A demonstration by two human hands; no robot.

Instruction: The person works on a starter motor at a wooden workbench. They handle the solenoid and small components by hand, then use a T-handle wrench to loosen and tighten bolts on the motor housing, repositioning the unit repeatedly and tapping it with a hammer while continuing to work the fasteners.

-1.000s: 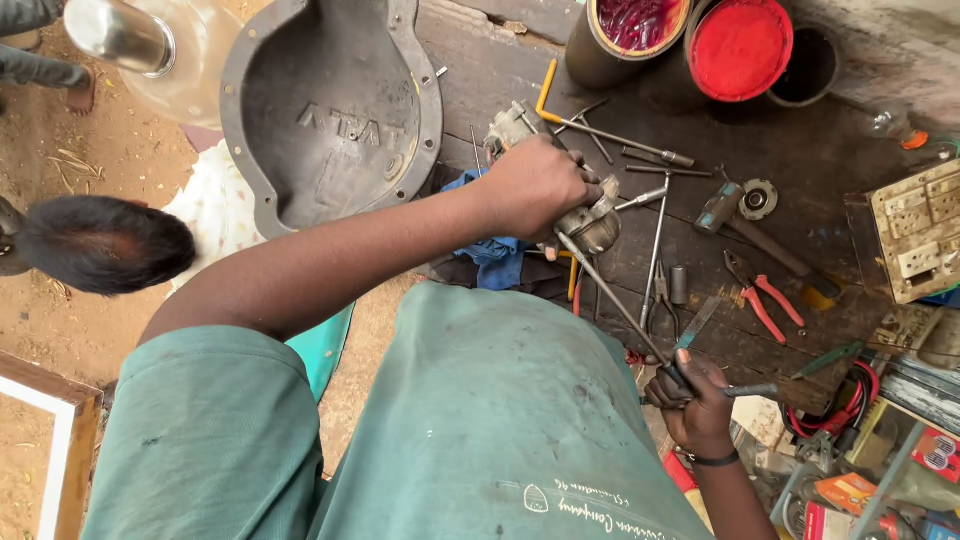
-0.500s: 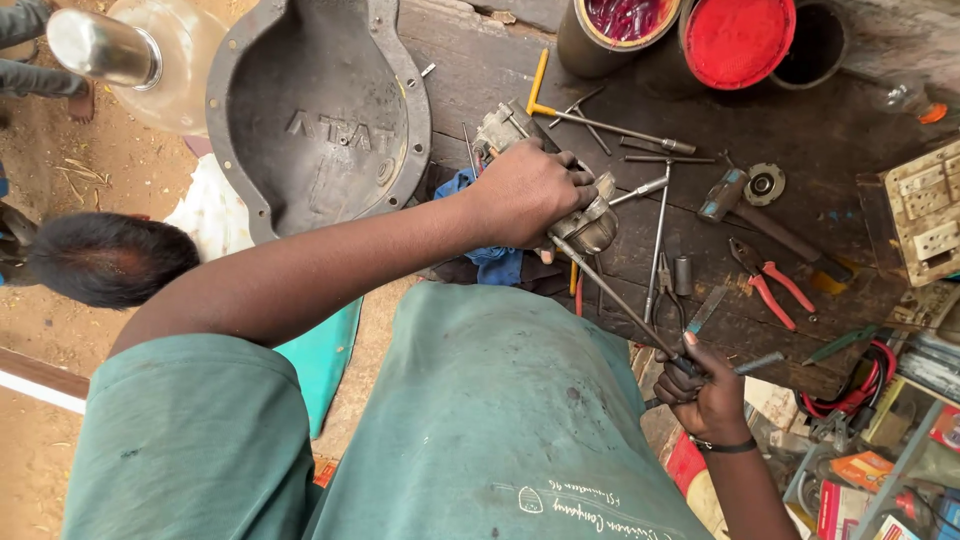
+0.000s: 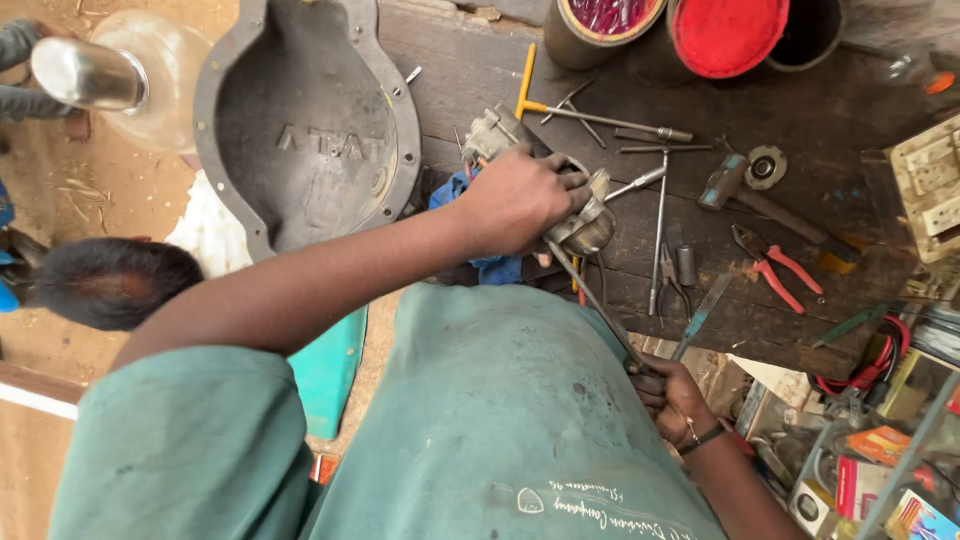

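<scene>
On workbench (image 3: 800, 110), left fingers (image 3: 560, 185) grip carburetor (image 3: 585, 225).

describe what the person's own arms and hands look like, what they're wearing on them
Both arms are bare below short green sleeves of a work shirt with pale script printed near its hem. The left hand wears nothing. The right hand has a ring on one finger and a dark wristband.

A grey metal cover (image 3: 305, 130) is set at the dark desk's (image 3: 800, 120) left end; red-handled pliers (image 3: 775, 262), a hammer (image 3: 765, 200) and red-lidded tins (image 3: 728, 35) are spread further right.
</scene>
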